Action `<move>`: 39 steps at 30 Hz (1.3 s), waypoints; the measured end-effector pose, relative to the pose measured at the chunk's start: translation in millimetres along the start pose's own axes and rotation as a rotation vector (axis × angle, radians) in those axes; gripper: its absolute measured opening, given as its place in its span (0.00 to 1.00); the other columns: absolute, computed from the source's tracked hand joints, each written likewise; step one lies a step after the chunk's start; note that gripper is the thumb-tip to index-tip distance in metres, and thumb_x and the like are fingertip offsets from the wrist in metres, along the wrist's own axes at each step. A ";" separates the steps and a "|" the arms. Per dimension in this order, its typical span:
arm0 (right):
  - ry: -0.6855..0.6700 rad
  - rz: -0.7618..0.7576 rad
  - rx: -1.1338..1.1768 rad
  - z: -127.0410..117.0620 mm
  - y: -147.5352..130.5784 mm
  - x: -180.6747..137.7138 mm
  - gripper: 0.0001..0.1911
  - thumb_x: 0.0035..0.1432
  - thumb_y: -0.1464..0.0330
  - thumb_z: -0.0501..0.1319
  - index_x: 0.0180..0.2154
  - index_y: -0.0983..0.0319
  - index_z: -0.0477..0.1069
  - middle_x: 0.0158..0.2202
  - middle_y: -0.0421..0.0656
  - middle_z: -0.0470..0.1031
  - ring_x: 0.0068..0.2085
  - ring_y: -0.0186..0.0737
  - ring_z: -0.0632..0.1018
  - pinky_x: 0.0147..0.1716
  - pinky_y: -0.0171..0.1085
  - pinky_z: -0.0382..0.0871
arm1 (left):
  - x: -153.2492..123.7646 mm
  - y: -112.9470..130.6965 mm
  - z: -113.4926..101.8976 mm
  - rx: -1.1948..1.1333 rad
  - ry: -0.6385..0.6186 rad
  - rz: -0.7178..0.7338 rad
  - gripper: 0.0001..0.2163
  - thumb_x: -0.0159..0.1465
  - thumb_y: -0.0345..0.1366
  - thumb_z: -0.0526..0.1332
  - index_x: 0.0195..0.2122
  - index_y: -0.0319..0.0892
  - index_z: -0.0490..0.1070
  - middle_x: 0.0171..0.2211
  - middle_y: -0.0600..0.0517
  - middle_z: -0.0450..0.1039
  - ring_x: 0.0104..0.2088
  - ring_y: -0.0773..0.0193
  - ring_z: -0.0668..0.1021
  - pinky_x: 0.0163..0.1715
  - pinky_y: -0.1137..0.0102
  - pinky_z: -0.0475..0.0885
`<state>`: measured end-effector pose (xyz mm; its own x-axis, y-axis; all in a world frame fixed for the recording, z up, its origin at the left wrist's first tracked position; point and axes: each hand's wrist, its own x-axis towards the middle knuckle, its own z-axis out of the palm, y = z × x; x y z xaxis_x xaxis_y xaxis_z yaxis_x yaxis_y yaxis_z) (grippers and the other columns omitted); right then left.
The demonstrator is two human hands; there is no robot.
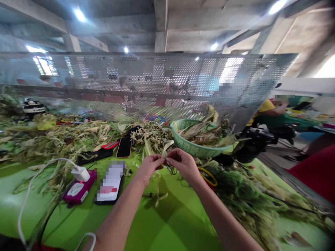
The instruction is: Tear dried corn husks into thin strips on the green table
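Observation:
My left hand [149, 166] and my right hand [182, 162] meet above the green table [167, 223], fingers pinched together on a pale dried leaf strip [166, 147] that curls up between them. A thin dark strand hangs below the right fingers. A scrap of pale husk [158, 197] lies on the table under my hands. A green plastic basket [195, 148] full of dried husks stands just behind my right hand.
Dried husks are heaped across the table's back and right side. Left of my hands lie a phone [110, 182], a pink power strip [77, 190] with a white charger, and another phone [124, 146]. A perforated metal screen [146, 83] stands behind. A person sits at far right.

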<state>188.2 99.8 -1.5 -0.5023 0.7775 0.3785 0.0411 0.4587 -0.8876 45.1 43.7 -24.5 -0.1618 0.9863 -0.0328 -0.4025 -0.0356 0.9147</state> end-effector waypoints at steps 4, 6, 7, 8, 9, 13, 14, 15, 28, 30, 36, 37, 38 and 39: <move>-0.058 -0.086 -0.032 -2.2 1.0 -0.3 0.08 0.51 0.66 0.63 0.35 0.61 0.73 0.29 0.41 0.74 0.32 0.37 0.74 0.34 0.36 0.70 | 1.5 -4.3 -1.0 -0.135 0.072 -0.056 0.12 0.43 0.39 0.72 0.25 0.38 0.74 0.23 0.53 0.72 0.24 0.71 0.71 0.31 0.73 0.65; -0.059 -0.149 -0.115 -3.2 2.0 -0.6 0.07 0.52 0.68 0.63 0.35 0.60 0.74 0.31 0.42 0.75 0.34 0.39 0.75 0.36 0.37 0.70 | 0.3 -3.5 -0.3 -0.183 0.084 -0.070 0.12 0.43 0.37 0.71 0.25 0.37 0.73 0.22 0.53 0.72 0.23 0.72 0.70 0.30 0.73 0.65; -0.055 -0.175 -0.159 -3.6 2.2 -0.7 0.06 0.52 0.68 0.63 0.35 0.60 0.75 0.32 0.42 0.75 0.35 0.39 0.75 0.36 0.37 0.70 | -0.6 -2.5 0.3 -0.200 0.083 -0.081 0.11 0.43 0.37 0.71 0.25 0.37 0.73 0.22 0.53 0.72 0.23 0.72 0.70 0.29 0.72 0.65; -0.049 -0.192 -0.198 -3.8 2.2 -0.8 0.05 0.52 0.69 0.62 0.34 0.60 0.75 0.32 0.43 0.75 0.35 0.40 0.75 0.37 0.37 0.70 | -1.7 -1.3 0.9 -0.215 0.079 -0.095 0.11 0.43 0.36 0.71 0.24 0.37 0.73 0.21 0.54 0.72 0.22 0.72 0.70 0.29 0.72 0.66; -0.043 -0.203 -0.227 -4.0 1.8 -0.8 0.05 0.53 0.69 0.62 0.34 0.60 0.75 0.33 0.43 0.75 0.36 0.40 0.75 0.37 0.37 0.70 | -2.7 0.1 1.6 -0.229 0.076 -0.109 0.11 0.43 0.36 0.71 0.24 0.37 0.73 0.21 0.54 0.71 0.21 0.72 0.69 0.29 0.72 0.66; -0.015 -0.215 -0.296 -3.6 -0.4 -0.1 0.04 0.53 0.70 0.62 0.33 0.60 0.75 0.32 0.43 0.75 0.35 0.40 0.75 0.37 0.37 0.69 | -5.3 4.0 3.1 -0.259 0.069 -0.134 0.10 0.43 0.33 0.71 0.24 0.38 0.72 0.21 0.55 0.71 0.21 0.72 0.70 0.30 0.71 0.67; -0.008 -0.209 -0.304 -3.4 -0.3 0.2 0.04 0.53 0.69 0.62 0.32 0.60 0.75 0.31 0.43 0.75 0.35 0.40 0.75 0.36 0.37 0.69 | -5.4 4.3 3.2 -0.249 0.069 -0.130 0.10 0.43 0.33 0.70 0.25 0.38 0.72 0.22 0.55 0.72 0.22 0.72 0.70 0.31 0.71 0.67; 0.001 -0.200 -0.307 -3.3 0.5 0.6 0.03 0.53 0.69 0.62 0.32 0.60 0.74 0.31 0.43 0.75 0.34 0.40 0.75 0.36 0.37 0.69 | -5.3 4.3 3.4 -0.232 0.068 -0.123 0.10 0.43 0.33 0.70 0.26 0.39 0.72 0.23 0.54 0.72 0.23 0.72 0.71 0.31 0.71 0.67; 0.028 -0.042 -0.059 2.9 1.5 -1.5 0.05 0.53 0.66 0.61 0.32 0.62 0.68 0.26 0.39 0.71 0.28 0.36 0.72 0.28 0.33 0.67 | -4.6 2.8 7.1 0.052 -0.023 0.034 0.09 0.50 0.38 0.67 0.26 0.38 0.72 0.25 0.52 0.72 0.29 0.68 0.73 0.33 0.72 0.64; 0.011 -0.071 -0.049 2.5 1.5 -1.2 0.05 0.54 0.67 0.61 0.33 0.61 0.69 0.27 0.40 0.72 0.28 0.35 0.73 0.29 0.33 0.67 | -3.8 2.1 6.4 0.003 0.012 0.013 0.09 0.49 0.37 0.67 0.26 0.38 0.72 0.24 0.52 0.72 0.28 0.68 0.73 0.32 0.73 0.65; -0.023 -0.177 -0.244 -1.1 -0.8 -1.9 0.05 0.54 0.71 0.61 0.34 0.60 0.74 0.32 0.42 0.75 0.34 0.39 0.75 0.37 0.36 0.69 | -2.7 1.0 3.5 -0.122 0.047 -0.016 0.07 0.47 0.35 0.66 0.23 0.38 0.71 0.21 0.54 0.71 0.24 0.71 0.71 0.29 0.74 0.64; -0.018 -0.178 -0.268 -1.6 -1.5 -2.0 0.04 0.54 0.71 0.61 0.33 0.60 0.74 0.31 0.42 0.75 0.34 0.39 0.75 0.36 0.36 0.69 | -2.8 1.1 3.3 -0.128 0.040 -0.025 0.07 0.47 0.35 0.66 0.24 0.38 0.71 0.21 0.54 0.71 0.24 0.71 0.71 0.29 0.74 0.64; -0.014 -0.181 -0.289 -1.9 -2.0 -1.9 0.03 0.54 0.71 0.61 0.33 0.60 0.74 0.31 0.42 0.75 0.33 0.39 0.75 0.36 0.36 0.68 | -2.9 1.1 3.1 -0.135 0.038 -0.034 0.07 0.47 0.34 0.66 0.24 0.38 0.70 0.22 0.54 0.71 0.24 0.71 0.71 0.29 0.74 0.64; -0.013 -0.188 -0.304 -2.2 -2.2 -1.7 0.03 0.54 0.71 0.62 0.32 0.60 0.74 0.31 0.42 0.75 0.34 0.39 0.75 0.36 0.36 0.68 | -3.0 1.1 3.0 -0.140 0.040 -0.042 0.07 0.46 0.34 0.66 0.24 0.38 0.70 0.22 0.54 0.71 0.24 0.71 0.71 0.29 0.73 0.64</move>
<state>190.8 98.4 0.4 -0.5360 0.6630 0.5227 0.2011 0.7016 -0.6836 47.9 41.2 -22.2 -0.1765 0.9803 -0.0882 -0.5309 -0.0193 0.8472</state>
